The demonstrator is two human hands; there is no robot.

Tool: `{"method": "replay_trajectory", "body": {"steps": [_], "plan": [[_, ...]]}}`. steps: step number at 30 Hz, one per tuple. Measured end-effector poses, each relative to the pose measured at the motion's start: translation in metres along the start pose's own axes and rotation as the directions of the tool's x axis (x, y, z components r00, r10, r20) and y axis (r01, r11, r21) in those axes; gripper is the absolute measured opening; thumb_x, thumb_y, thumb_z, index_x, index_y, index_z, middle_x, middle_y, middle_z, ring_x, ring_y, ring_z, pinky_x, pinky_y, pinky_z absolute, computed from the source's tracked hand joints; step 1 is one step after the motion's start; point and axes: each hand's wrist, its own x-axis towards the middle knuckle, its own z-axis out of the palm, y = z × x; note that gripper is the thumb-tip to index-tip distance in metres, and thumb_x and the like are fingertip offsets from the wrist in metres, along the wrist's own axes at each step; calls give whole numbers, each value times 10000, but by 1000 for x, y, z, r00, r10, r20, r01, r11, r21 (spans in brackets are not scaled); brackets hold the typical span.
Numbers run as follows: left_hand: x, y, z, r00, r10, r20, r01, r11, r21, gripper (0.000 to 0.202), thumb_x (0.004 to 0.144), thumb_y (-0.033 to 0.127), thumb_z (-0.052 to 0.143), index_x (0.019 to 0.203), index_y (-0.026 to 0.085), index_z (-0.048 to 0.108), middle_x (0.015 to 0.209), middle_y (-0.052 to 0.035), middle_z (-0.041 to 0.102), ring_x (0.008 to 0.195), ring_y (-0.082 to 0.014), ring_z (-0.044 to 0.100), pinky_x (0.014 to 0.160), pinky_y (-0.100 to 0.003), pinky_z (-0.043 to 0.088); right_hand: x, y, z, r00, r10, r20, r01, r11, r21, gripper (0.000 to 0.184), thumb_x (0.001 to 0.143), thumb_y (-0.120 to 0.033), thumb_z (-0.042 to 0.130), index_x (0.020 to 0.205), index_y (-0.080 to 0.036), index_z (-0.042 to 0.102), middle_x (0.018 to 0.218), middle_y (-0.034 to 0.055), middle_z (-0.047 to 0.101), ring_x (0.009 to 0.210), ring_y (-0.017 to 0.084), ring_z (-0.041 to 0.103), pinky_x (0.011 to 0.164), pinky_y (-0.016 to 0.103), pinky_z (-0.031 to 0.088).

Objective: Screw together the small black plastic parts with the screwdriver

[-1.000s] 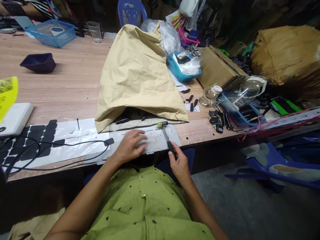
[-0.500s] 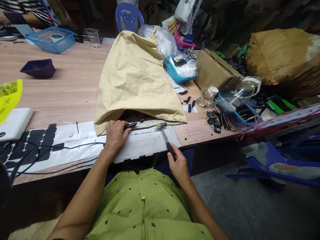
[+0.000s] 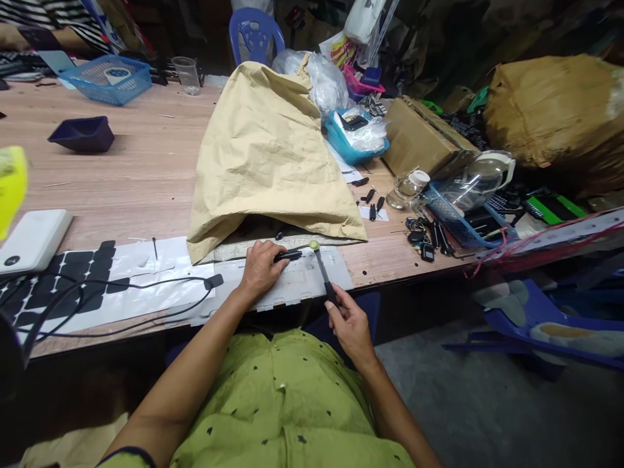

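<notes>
My right hand (image 3: 350,323) is closed round the black grip of a small hammer (image 3: 322,273), whose yellowish head is raised toward the back. In my left hand (image 3: 262,268) is a slim black piece (image 3: 289,255), pinched near the hammer head; its exact kind I cannot make out. Beneath both lies a pale grey board (image 3: 292,283) along the table's front edge. Just behind it a beige cloth sack (image 3: 273,149) lies with its mouth toward me, and a small dark part (image 3: 279,234) shows in the opening.
Black cables (image 3: 146,284) and a sheet of black stickers (image 3: 73,279) lie to the left, near a white box (image 3: 36,239). On the right are small black parts (image 3: 373,212), a glass jar (image 3: 407,188), a blue basket (image 3: 468,221) and a cardboard box (image 3: 426,136).
My left hand has moved right with the black piece, closer to the hammer. The hammer head has turned so its yellowish face shows. The view has shifted slightly.
</notes>
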Motion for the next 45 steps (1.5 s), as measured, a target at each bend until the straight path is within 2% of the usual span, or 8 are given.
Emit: {"method": "replay_trajectory", "body": {"steps": [3,9,22,26,29,33,37,45], "plan": [[-1,0,0,1000,1,3,-1,1000,-4,131,890,292,676,1007,270,729,939,-43,675,984,-264,543,879,-402,418,-6,-13,2,994,82,72,-89,991,100,511,860,-455,661,1302,-201,695,765,5,687,449,68,477,380,193,405],[-1,2,-1,1000,-11,0,11,1000,0,129,883,288,686,1002,273,731,934,-43,677,976,-264,548,892,-412,415,-8,-24,5,981,127,144,-147,979,143,528,833,-437,669,1299,-191,697,608,-39,606,416,73,420,365,202,379],[-1,5,1,999,-39,-7,39,999,-7,116,889,295,674,985,278,736,924,-46,668,977,-271,540,887,-412,411,-10,-29,10,954,177,243,-221,961,167,528,809,-464,685,1263,-195,720,685,-13,640,439,76,464,369,198,374],[-1,6,1,1000,-29,2,29,1000,-11,122,886,292,682,997,279,733,928,-42,669,979,-267,541,893,-410,411,-8,-21,7,970,167,179,-191,973,127,552,825,-473,676,1302,-196,693,755,4,674,437,77,475,379,212,400],[-1,6,1,999,-33,8,33,999,-6,120,893,294,678,999,268,729,931,-45,668,984,-267,539,896,-413,407,-3,-15,0,996,81,44,-82,996,31,511,848,-448,646,1290,-199,700,915,57,723,554,112,579,479,245,496],[-1,5,2,1000,-27,5,27,1000,-4,128,922,310,640,1006,264,725,924,-46,657,985,-264,530,903,-416,401,4,-7,-8,996,-36,-87,24,991,-134,429,863,-384,588,1217,-194,738,1114,114,741,831,194,686,734,332,589],[-3,4,2,1000,-1,3,0,1000,8,179,964,329,567,1013,256,724,946,-54,657,983,-263,525,902,-420,402,7,-3,-11,994,-65,-87,45,975,-219,434,865,-351,557,1227,-188,732,1184,130,735,992,237,693,829,362,588],[-2,3,-4,998,29,58,-28,999,-19,336,1017,372,447,918,219,730,947,-67,647,961,-253,512,904,-440,398,10,1,-10,998,-63,-29,55,971,-231,457,879,-313,536,1290,-195,696,1232,116,735,1042,241,705,922,390,586]]}}
